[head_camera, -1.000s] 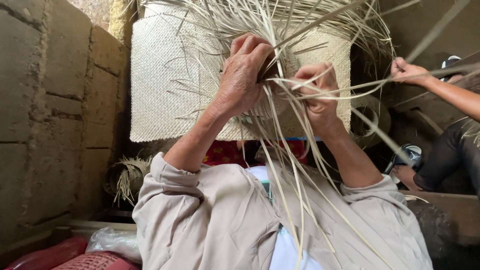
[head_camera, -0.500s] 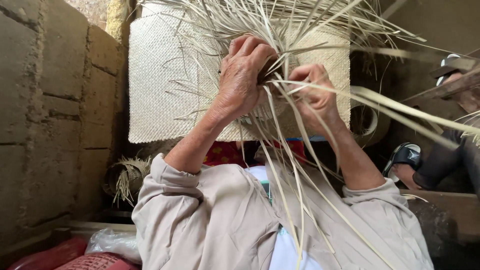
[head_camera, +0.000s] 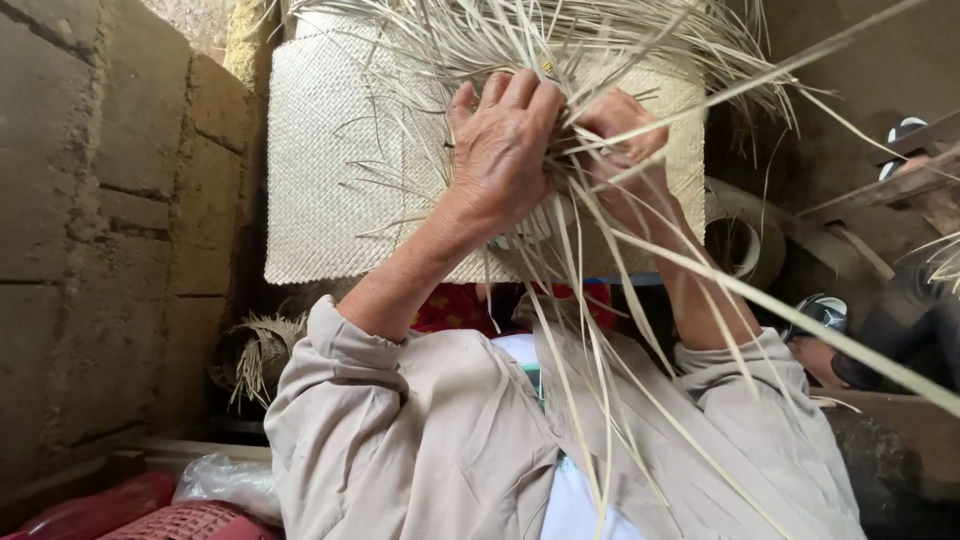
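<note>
Pale straw strips (head_camera: 600, 330), loose, fanning over woven mat (head_camera: 330, 180); now bunched tighter than a moment ago. Left hand (head_camera: 505, 150) clenched on bundle; right hand (head_camera: 625, 150) pinching strands beside it.

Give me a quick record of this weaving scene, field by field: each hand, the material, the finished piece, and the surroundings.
Left hand: left hand gripping pale straw strips
Right hand: right hand pinching the same strips beside it
Material: long, flat, loose strips fanning up and down
Woven piece: flat woven mat behind the hands
Surroundings: block wall on one side, red basket at bottom corner
</note>
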